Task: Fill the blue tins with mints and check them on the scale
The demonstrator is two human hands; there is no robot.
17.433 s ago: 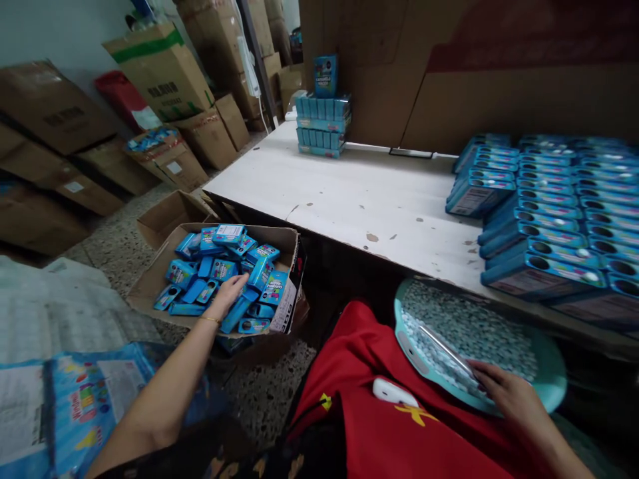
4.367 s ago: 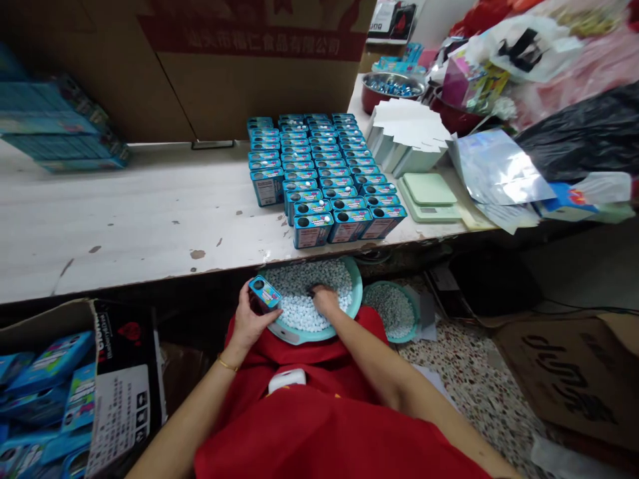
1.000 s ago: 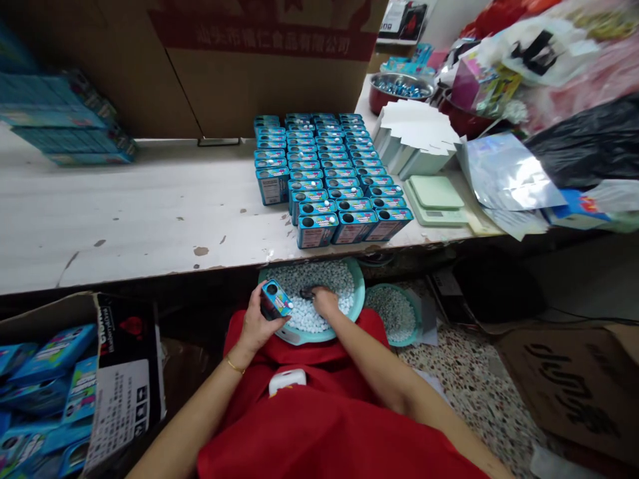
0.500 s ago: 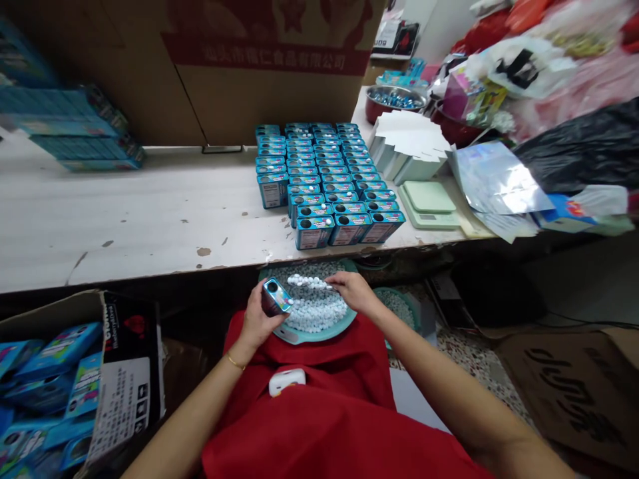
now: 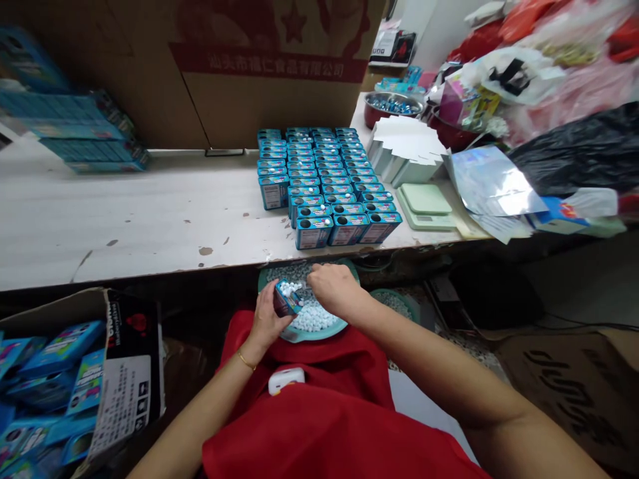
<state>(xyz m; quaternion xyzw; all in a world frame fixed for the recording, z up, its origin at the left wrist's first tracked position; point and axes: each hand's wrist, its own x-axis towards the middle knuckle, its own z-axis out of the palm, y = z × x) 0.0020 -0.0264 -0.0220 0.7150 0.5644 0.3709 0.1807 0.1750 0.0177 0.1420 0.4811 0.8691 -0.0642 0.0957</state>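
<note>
My left hand (image 5: 265, 320) grips a small blue tin (image 5: 285, 301) tilted over a teal bowl (image 5: 309, 332) of white candy pellets on my lap. White pellets sit piled at the tin's top. My right hand (image 5: 333, 290) is closed on a narrow scoop whose end meets the tin's opening; the scoop is mostly hidden by the fingers. Rows of identical blue tins (image 5: 324, 179) stand on the white table (image 5: 140, 219) just above the bowl.
A cardboard box (image 5: 64, 386) of blue tins sits at lower left. A green scale (image 5: 424, 205), white folded cartons (image 5: 407, 143), foil sheets and bags crowd the table's right. A second teal bowl (image 5: 394, 301) lies on the floor. Stacked blue packs (image 5: 90, 136) at far left.
My right hand lifted a scoop loaded with pellets out of the bowl and brought it left to the tin. Pellets now lie on the tin's top. The left hand kept holding the tin.
</note>
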